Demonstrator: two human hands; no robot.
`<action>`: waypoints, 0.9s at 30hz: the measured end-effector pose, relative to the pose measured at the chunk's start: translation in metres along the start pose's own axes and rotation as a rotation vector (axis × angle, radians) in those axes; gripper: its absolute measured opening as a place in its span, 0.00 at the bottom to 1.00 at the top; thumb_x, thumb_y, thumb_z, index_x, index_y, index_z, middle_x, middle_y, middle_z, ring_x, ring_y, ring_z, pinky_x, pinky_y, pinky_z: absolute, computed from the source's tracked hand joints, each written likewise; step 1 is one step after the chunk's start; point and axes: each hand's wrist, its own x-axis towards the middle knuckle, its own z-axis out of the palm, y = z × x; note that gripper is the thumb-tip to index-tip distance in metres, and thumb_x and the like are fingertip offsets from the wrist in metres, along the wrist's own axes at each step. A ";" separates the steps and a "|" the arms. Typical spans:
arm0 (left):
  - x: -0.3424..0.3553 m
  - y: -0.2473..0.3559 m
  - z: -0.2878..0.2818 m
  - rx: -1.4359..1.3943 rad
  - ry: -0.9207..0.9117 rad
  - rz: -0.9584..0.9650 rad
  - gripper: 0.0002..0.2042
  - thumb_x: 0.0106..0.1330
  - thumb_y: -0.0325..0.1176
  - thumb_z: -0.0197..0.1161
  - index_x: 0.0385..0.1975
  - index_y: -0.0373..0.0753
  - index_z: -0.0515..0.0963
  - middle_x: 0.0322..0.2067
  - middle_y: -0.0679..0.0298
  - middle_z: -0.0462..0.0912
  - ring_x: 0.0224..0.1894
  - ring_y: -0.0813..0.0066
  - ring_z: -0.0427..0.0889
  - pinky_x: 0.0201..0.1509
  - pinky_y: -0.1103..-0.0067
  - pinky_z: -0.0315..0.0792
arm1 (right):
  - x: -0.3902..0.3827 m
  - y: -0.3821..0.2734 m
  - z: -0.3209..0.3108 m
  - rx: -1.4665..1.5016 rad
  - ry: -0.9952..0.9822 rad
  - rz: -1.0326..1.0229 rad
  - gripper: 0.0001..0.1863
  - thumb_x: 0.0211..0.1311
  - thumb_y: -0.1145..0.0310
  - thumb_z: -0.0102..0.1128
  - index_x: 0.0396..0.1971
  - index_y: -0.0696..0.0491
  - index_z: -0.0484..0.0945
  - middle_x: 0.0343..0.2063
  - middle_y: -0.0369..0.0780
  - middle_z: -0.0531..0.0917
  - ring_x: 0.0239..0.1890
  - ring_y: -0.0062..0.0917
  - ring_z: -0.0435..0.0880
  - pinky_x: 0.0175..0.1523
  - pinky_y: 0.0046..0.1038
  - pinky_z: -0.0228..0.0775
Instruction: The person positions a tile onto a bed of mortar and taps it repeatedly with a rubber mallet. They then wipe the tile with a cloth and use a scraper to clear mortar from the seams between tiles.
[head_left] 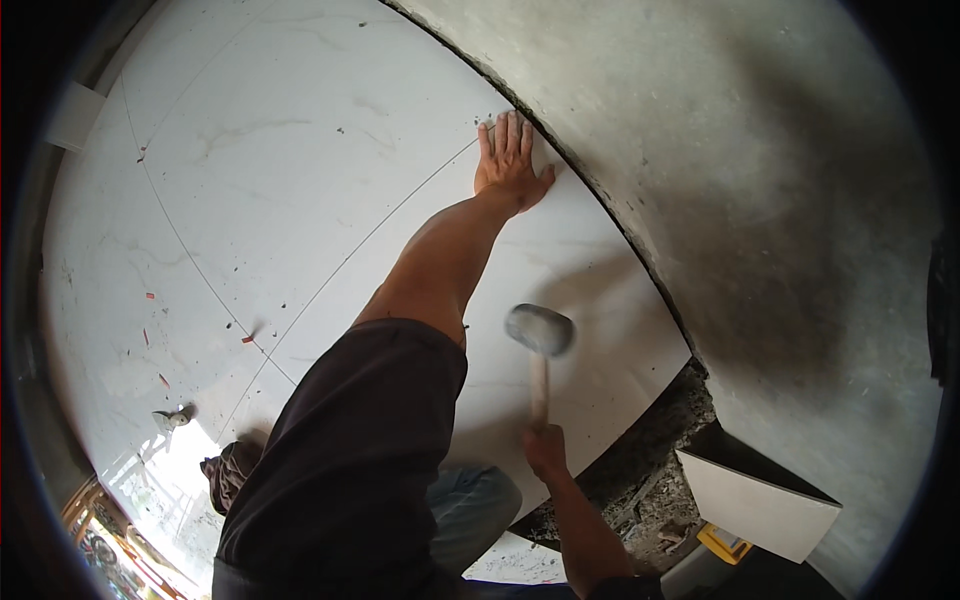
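Observation:
My left hand [512,165] lies flat with spread fingers on a large white marbled floor tile [590,255], close to the wall and over the far end of a tile joint. Wrapped round a wooden handle, my right hand [545,452] grips a rubber mallet [541,330]. The grey mallet head is slightly blurred and is over the same tile; whether it touches the surface I cannot tell. My knee in blue jeans [475,505] rests low beside the handle.
A grey plastered wall [780,200] runs along the right. Past the tile's near edge lies rough rubble [660,500], with a cut tile piece [760,505] and a yellow tool [724,543]. Red spacer bits [248,339] and a small metal piece [175,416] lie leftward.

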 end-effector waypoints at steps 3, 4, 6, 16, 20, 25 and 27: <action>0.006 -0.002 -0.005 0.034 0.028 0.005 0.40 0.67 0.60 0.39 0.72 0.39 0.41 0.73 0.57 0.36 0.75 0.64 0.30 0.75 0.60 0.26 | -0.008 -0.005 -0.014 0.165 0.003 0.162 0.18 0.52 0.66 0.55 0.15 0.68 0.70 0.10 0.47 0.73 0.15 0.31 0.75 0.26 0.39 0.64; 0.001 -0.006 0.000 0.031 0.028 0.010 0.40 0.67 0.60 0.39 0.72 0.39 0.41 0.73 0.57 0.36 0.75 0.64 0.30 0.75 0.60 0.26 | -0.004 0.014 -0.009 0.069 -0.024 0.152 0.18 0.52 0.66 0.55 0.15 0.67 0.70 0.10 0.45 0.73 0.15 0.30 0.75 0.25 0.38 0.64; 0.000 -0.014 0.002 0.033 0.027 0.103 0.39 0.67 0.58 0.40 0.72 0.39 0.42 0.73 0.58 0.37 0.75 0.66 0.30 0.75 0.63 0.27 | -0.001 0.030 -0.016 -0.021 -0.011 0.135 0.17 0.52 0.66 0.55 0.15 0.67 0.71 0.10 0.43 0.73 0.16 0.29 0.75 0.25 0.38 0.64; -0.003 -0.026 -0.001 0.038 0.159 -0.249 0.36 0.68 0.55 0.39 0.71 0.39 0.46 0.73 0.59 0.41 0.75 0.56 0.33 0.72 0.50 0.27 | -0.109 0.051 -0.038 0.129 0.074 0.406 0.20 0.51 0.60 0.60 0.20 0.66 0.75 0.15 0.49 0.79 0.23 0.33 0.82 0.32 0.38 0.70; 0.001 -0.025 -0.001 0.098 0.111 -0.041 0.37 0.68 0.57 0.39 0.72 0.40 0.44 0.73 0.61 0.41 0.75 0.62 0.34 0.73 0.54 0.28 | -0.140 0.058 -0.034 0.105 0.081 0.561 0.21 0.50 0.59 0.62 0.22 0.67 0.77 0.16 0.49 0.79 0.24 0.33 0.83 0.32 0.38 0.70; -0.004 -0.025 0.001 0.130 0.057 0.144 0.38 0.68 0.57 0.40 0.72 0.41 0.44 0.73 0.62 0.41 0.75 0.67 0.35 0.75 0.60 0.27 | -0.142 0.072 -0.031 0.039 0.033 0.644 0.22 0.51 0.57 0.62 0.24 0.66 0.78 0.19 0.51 0.81 0.29 0.38 0.86 0.35 0.39 0.71; -0.008 -0.030 0.004 0.103 0.057 0.206 0.37 0.68 0.57 0.40 0.72 0.42 0.43 0.73 0.62 0.40 0.75 0.68 0.35 0.75 0.61 0.27 | -0.137 0.064 -0.033 0.012 0.025 0.631 0.23 0.51 0.56 0.63 0.25 0.66 0.78 0.20 0.51 0.82 0.31 0.40 0.86 0.36 0.39 0.72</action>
